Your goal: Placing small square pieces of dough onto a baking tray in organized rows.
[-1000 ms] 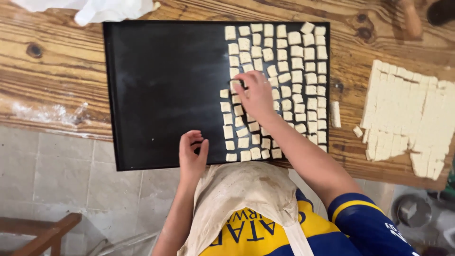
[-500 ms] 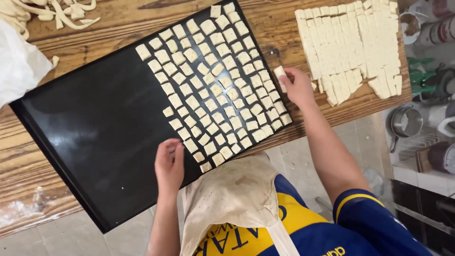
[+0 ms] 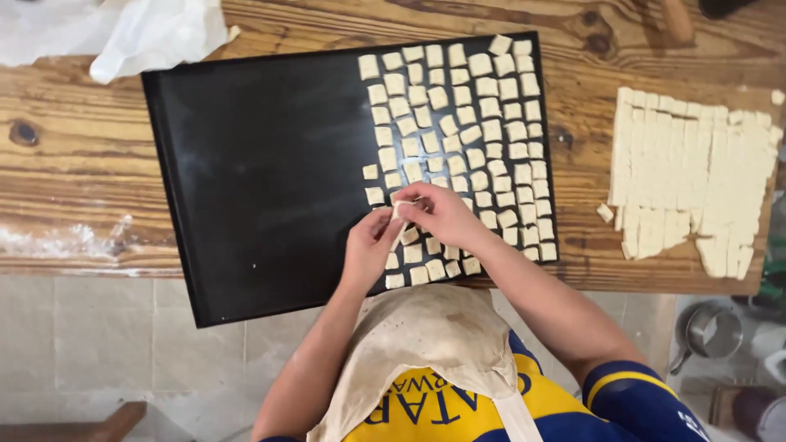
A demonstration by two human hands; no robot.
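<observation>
A small strip of pale dough [image 3: 399, 214] is pinched between the fingertips of both hands above the near part of the tray. The thumb and forefinger of the right hand [image 3: 442, 214] are closed on its upper end, while the fingers of the left hand [image 3: 370, 245] are curled against its lower end; the strip seems to be in the act of being pulled apart into single pieces.

The step in hand is judged to be the separating and laying out of cut pieces, so a free spot at the left edge of the filled area would be called for next.

Beneath the hands, small pale dough squares [image 3: 467, 123] are set in rough rows on the right part of a flat black rectangular baking tray [image 3: 254, 164]; about ninety are counted, though some are hidden by the hands. The left part of the tray is bare.

One tray is seen on the worn wooden tabletop [image 3: 65, 147]. To the right, one scored sheet of pale dough [image 3: 696, 172] lies well apart from the tray, and one crumpled white plastic sheet [image 3: 123, 29] lies at the far left.
</observation>
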